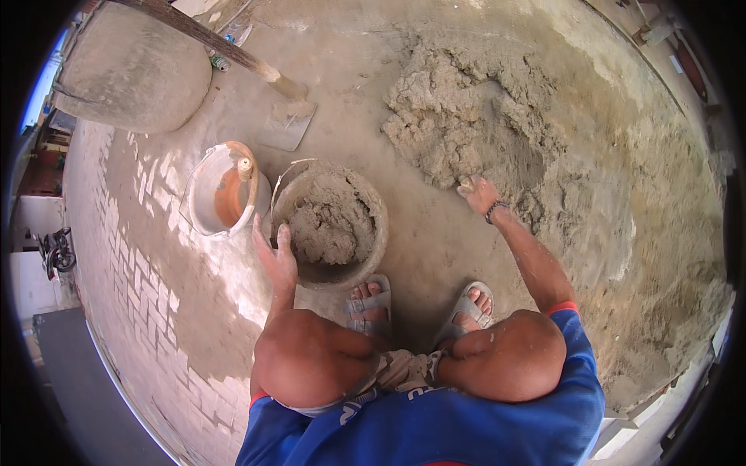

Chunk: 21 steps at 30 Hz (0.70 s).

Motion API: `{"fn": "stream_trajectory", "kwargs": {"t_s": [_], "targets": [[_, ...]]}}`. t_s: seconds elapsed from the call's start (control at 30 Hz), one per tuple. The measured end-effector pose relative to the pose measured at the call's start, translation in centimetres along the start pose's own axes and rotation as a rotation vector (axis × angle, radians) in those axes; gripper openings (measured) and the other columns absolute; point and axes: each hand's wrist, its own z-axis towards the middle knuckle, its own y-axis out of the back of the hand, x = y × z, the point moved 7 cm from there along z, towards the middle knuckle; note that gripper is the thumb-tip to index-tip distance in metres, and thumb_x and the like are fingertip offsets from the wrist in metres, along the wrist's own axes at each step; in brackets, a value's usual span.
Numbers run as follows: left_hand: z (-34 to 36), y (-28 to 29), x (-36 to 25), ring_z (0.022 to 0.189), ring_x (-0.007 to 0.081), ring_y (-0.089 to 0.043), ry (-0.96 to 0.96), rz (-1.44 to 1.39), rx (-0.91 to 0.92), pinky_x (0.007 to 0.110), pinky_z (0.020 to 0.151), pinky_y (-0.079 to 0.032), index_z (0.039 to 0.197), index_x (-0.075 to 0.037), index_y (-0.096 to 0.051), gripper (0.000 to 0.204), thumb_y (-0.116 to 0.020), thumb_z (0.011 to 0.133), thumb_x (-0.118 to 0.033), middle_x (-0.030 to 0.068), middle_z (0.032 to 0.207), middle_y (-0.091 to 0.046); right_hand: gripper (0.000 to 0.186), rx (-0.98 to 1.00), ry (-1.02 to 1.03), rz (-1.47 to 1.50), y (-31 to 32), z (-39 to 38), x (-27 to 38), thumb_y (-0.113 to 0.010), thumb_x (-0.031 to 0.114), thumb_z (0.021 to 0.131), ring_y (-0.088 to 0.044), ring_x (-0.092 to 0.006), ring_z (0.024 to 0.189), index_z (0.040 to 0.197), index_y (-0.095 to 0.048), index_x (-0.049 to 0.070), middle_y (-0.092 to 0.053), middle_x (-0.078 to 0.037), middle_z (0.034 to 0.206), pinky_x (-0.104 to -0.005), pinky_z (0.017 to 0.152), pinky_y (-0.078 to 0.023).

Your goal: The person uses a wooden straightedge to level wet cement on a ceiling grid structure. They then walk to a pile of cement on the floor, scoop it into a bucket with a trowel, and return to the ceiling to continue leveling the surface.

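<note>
- Your left hand [273, 250] rests on the near-left rim of the bucket [371, 203], fingers spread and lying over the edge; it grips nothing else.
- The bucket stands on the ground just ahead of your left foot [370, 301]. Its walls are crusted grey. It holds a lumpy heap of mortar [330, 221], piled toward the far side and lower toward you.
- Your right hand [478, 193] is at the near edge of the mortar pile [466, 116], well to the right of the bucket. The fingers are curled down into the mix; you cannot tell whether they hold a handful.
- A bracelet [496, 208] sits on that wrist.
- The pile lies loose on the ground, wet and clumped, with a scooped hollow beside your right hand.
- A white pail [203, 194] stands touching the bucket's left side. Its inside is orange-stained; an orange scoop with a pale knob leans on its right rim. Contents at the bottom cannot be made out.
- A shovel [287, 120] lies beyond both containers, blade caked grey, handle running up left.
- A large grey rounded tub [136, 74] sits at upper left, under the handle.
- Your right foot [470, 307] is planted near the pile's edge.
</note>
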Motion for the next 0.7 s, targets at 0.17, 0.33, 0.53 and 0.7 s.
{"fn": "stream_trajectory", "kwargs": {"t_s": [0.17,0.33,0.53,0.7], "targets": [[0.6,0.5,-1.0,0.133,0.0307,-0.034,0.004,-0.054,-0.011,0.041,0.111,-0.024,0.139,0.004,-0.036,0.056,-0.058,0.091,-0.014,0.02,0.142,-0.039,0.046,-0.029,-0.007,0.071,2.5,-2.5,1.6,-0.061,0.036,0.086,-0.059,-0.0443,0.097,0.109,-0.055,-0.003,-0.063,-0.029,0.097,-0.049,0.083,-0.049],[0.5,0.3,-0.2,0.132,0.0309,-0.037,0.067,-0.125,-0.01,0.041,0.11,-0.026,0.138,0.005,-0.037,0.054,-0.056,0.092,-0.015,0.0217,0.141,-0.04,0.039,-0.12,0.096,0.014,9.2,-6.0,8.4,-0.06,0.028,0.086,-0.061,-0.0452,0.09,0.109,-0.055,-0.003,-0.063,-0.029,0.092,-0.0498,0.079,-0.049],[-0.1,1.0,-0.8,0.132,0.0309,-0.037,0.09,-0.194,-0.039,0.04,0.11,-0.027,0.138,0.005,-0.037,0.051,-0.053,0.094,-0.016,0.0219,0.14,-0.041,0.036,-0.184,0.513,0.098,13.6,-12.7,18.6,-0.06,0.02,0.085,-0.062,-0.0434,0.086,0.113,-0.054,-0.001,-0.061,-0.028,0.097,-0.0475,0.075,-0.051],[0.0,2.2,-0.9,0.132,0.0306,-0.038,0.121,-0.202,-0.106,0.039,0.11,-0.028,0.138,0.005,-0.036,0.048,-0.046,0.097,-0.018,0.0214,0.14,-0.041,0.038,-0.116,0.751,-0.17,6.1,-14.3,24.2,-0.064,0.019,0.083,-0.062,-0.0396,0.08,0.116,-0.056,0.002,-0.059,-0.023,0.103,-0.0435,0.07,-0.052]]}}
